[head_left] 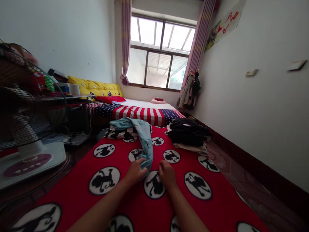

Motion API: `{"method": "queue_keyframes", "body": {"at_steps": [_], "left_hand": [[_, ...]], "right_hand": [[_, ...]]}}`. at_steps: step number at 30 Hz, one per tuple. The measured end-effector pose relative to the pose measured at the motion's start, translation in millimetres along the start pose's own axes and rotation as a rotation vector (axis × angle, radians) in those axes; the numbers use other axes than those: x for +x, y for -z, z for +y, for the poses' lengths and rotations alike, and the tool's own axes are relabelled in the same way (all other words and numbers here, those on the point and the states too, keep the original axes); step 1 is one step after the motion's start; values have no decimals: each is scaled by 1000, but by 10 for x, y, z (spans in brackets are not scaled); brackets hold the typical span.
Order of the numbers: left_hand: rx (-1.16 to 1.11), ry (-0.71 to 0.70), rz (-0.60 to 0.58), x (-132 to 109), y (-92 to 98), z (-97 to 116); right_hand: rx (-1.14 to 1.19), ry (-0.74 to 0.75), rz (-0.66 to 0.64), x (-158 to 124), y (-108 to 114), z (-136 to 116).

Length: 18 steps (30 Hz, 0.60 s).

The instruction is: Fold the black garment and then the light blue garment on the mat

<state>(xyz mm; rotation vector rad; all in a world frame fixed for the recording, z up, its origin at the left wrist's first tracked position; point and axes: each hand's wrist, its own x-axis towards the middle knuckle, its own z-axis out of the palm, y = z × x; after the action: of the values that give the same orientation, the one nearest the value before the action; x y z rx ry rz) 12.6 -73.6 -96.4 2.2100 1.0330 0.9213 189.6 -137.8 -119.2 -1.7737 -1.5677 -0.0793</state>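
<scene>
My left hand is closed on the near end of a light blue garment, which looks like a pair of trousers. From there the cloth runs away from me in a long strip. Its far part bends left and lies over a black-and-white patterned cloth. My right hand is just right of the garment and apart from it, fingers curled in with no cloth showing in them. Under both hands is a red blanket with monkey figures in white circles.
A stack of folded dark clothes lies at the blanket's far right. An electric fan stands close on the left, beside a cluttered desk. Beyond is a bed with a striped cover. A bare wall runs along the right.
</scene>
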Motion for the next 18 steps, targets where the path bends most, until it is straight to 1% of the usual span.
{"method": "queue_keyframes", "body": {"at_steps": [2, 4, 5, 7, 9, 11, 14, 18], "left_hand": [[-85, -11, -48, -404, -28, 151], [-134, -3, -104, -753, 18, 265], [-159, -5, -138, -893, 56, 310], [-218, -15, -201, -1090, 132, 377], [-277, -10, -220, -1186, 180, 415], [-319, -3, -213, -1209, 189, 425], [-344, -18, -180, -1173, 161, 408], [-381, -4, -172, -1125, 124, 372]], "right_hand": [[91, -95, 53, -12, 12, 32], [183, -191, 101, -47, 28, 56], [223, -226, 119, -74, 36, 61], [276, -265, 142, -140, 57, 53], [312, -268, 136, -210, 84, 20], [343, -246, 110, -267, 118, -26], [367, -190, 75, -304, 156, -73], [359, -196, 39, -282, 145, -51]]}}
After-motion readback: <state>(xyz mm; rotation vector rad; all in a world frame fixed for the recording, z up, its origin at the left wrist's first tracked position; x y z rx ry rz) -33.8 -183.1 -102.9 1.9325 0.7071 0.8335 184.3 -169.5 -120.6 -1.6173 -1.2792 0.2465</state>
